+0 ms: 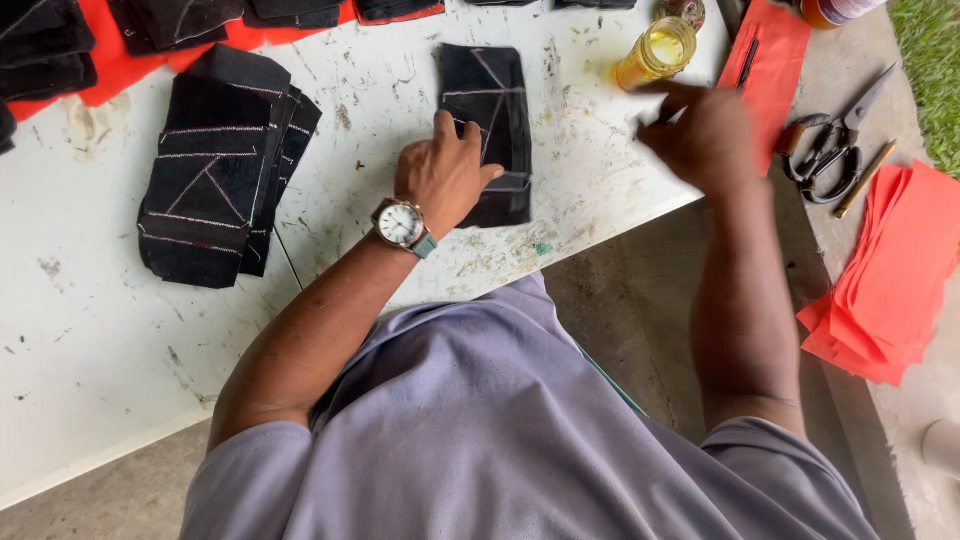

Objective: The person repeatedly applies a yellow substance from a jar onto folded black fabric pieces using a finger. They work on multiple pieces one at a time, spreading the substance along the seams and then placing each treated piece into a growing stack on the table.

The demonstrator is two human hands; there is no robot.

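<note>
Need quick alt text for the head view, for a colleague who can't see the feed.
A person's left hand, watch on the wrist, presses a black stitched fabric piece on a white table, while the blurred right hand hovers near a jar of yellow liquid. A stack of similar pieces lies left; scissors and red sheets right.

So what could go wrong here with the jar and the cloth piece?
The blurred right hand is close to the open glass jar of yellow liquid; a knock might spill it onto the black chalk-marked fabric piece. The left hand presses only one edge of that piece, so it could shift. The jar also stands near the edge of the white table.
</note>
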